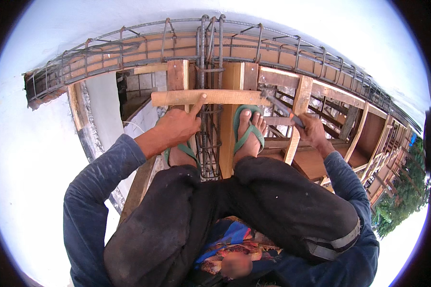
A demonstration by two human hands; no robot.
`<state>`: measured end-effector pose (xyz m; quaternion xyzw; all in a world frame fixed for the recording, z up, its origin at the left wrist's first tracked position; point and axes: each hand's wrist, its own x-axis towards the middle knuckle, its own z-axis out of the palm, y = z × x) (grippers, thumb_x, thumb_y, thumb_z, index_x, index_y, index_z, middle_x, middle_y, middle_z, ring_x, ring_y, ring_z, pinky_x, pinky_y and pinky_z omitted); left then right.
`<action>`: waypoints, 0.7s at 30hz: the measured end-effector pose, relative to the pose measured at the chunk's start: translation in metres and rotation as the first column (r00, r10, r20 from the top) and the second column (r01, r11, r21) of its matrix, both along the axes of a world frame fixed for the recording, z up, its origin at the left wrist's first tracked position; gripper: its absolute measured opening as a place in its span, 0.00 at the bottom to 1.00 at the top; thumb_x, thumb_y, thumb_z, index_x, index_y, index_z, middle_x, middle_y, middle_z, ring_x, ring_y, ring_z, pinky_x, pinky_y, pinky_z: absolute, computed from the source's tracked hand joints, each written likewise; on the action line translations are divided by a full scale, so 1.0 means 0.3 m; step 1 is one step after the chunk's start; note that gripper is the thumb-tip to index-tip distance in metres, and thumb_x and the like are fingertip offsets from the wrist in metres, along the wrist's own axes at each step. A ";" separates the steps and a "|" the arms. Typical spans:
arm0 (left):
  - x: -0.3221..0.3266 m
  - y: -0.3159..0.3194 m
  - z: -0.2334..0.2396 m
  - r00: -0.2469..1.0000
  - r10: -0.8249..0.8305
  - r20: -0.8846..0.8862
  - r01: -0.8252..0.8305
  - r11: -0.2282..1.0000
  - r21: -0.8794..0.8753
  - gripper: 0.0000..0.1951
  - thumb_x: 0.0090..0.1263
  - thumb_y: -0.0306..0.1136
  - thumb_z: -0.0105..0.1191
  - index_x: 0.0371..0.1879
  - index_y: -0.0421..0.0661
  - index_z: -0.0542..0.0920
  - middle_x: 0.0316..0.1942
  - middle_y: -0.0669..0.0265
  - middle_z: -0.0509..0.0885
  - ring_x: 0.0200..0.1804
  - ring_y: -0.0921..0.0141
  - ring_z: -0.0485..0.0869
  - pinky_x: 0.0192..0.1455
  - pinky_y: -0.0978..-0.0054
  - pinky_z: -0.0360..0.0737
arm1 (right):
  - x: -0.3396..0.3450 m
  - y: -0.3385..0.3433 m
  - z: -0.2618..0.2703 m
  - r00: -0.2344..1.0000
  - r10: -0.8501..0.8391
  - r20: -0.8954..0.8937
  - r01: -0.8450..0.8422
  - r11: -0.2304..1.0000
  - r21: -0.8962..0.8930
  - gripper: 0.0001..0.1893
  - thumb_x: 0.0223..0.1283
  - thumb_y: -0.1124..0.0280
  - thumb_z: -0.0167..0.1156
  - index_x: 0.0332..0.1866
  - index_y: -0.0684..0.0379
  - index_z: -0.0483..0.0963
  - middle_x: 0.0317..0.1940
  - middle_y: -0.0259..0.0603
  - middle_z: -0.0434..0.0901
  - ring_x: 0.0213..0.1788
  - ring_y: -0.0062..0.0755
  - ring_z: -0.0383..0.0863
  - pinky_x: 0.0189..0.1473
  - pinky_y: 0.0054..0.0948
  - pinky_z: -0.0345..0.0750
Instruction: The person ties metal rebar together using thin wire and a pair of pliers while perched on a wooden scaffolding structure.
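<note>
A short wooden batten (233, 97) lies crosswise over the upright formwork boards (230, 125) and in front of the column's steel rebar (210, 136). My left hand (179, 125) touches the batten near its middle with the extended index finger; the other fingers are curled, and whether they hold anything is hidden. In my right hand (310, 131) is a hammer (282, 109), gripped by its dark handle. Its head is close to the batten's right end; whether they touch, I cannot tell.
A long rebar cage (140, 53) curves across the top, along a plywood board. My feet in green flip-flops (249, 134) rest either side of the column bars. A white wall (28, 150) is at the left. Timber framing (301, 95) with open gaps stands at the right, trees beyond.
</note>
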<state>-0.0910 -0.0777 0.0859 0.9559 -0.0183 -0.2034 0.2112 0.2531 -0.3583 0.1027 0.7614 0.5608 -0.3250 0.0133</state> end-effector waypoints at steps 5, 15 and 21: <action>0.022 -0.009 0.023 0.999 -0.015 0.047 0.019 0.997 -0.077 0.08 0.64 0.34 0.54 0.33 0.41 0.79 0.60 0.47 0.74 0.28 0.59 0.86 0.28 0.63 0.84 | -0.028 0.156 0.005 0.997 -0.060 0.051 0.044 0.962 0.270 0.21 0.58 0.55 0.66 0.36 0.64 0.70 0.27 0.46 0.69 0.26 0.49 0.73 0.29 0.41 0.71; 0.033 -0.061 0.076 0.998 -0.029 0.053 0.039 0.980 -0.197 0.08 0.65 0.34 0.51 0.38 0.43 0.75 0.30 0.60 0.79 0.29 0.59 0.86 0.29 0.62 0.82 | 0.095 0.345 -0.109 0.933 0.271 0.239 -0.323 0.921 0.218 0.35 0.56 0.44 0.62 0.58 0.61 0.64 0.45 0.49 0.75 0.49 0.50 0.79 0.47 0.43 0.78; 0.004 -0.077 0.056 0.999 0.017 -0.048 -0.030 0.960 -0.278 0.09 0.67 0.35 0.51 0.40 0.44 0.75 0.33 0.58 0.82 0.33 0.54 0.86 0.33 0.56 0.82 | 0.081 0.360 -0.111 0.873 0.317 0.372 -0.318 0.946 -0.060 0.34 0.58 0.48 0.63 0.62 0.61 0.64 0.54 0.50 0.70 0.57 0.51 0.72 0.59 0.48 0.70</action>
